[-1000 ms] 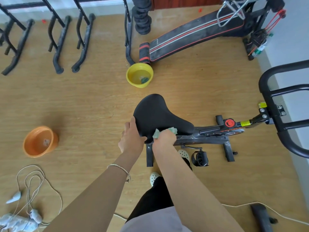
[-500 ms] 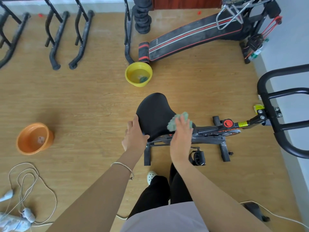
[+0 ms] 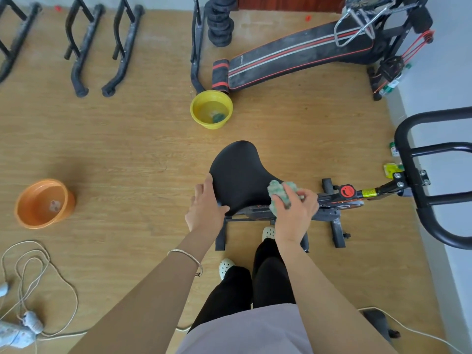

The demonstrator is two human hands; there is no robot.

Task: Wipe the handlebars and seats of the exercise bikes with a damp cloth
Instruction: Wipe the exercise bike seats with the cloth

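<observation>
The black bike seat (image 3: 238, 172) sits just in front of me, wide end to the left, nose to the right. My left hand (image 3: 205, 208) holds the seat's rear left edge, thumb on top. My right hand (image 3: 296, 210) grips a crumpled green cloth (image 3: 279, 194) at the narrow nose of the seat, over the bike frame. The black handlebars (image 3: 419, 175) stand at the far right, apart from both hands.
A yellow basin (image 3: 212, 108) with water and a cloth stands beyond the seat. An orange basin (image 3: 43, 203) is on the floor at left. A sit-up bench (image 3: 301, 60) and black rack feet (image 3: 81, 47) line the back. Cables (image 3: 38, 277) lie bottom left.
My right hand has carried the cloth from the seat's near rear edge rightward to its nose. My left hand has stayed on the rear edge.
</observation>
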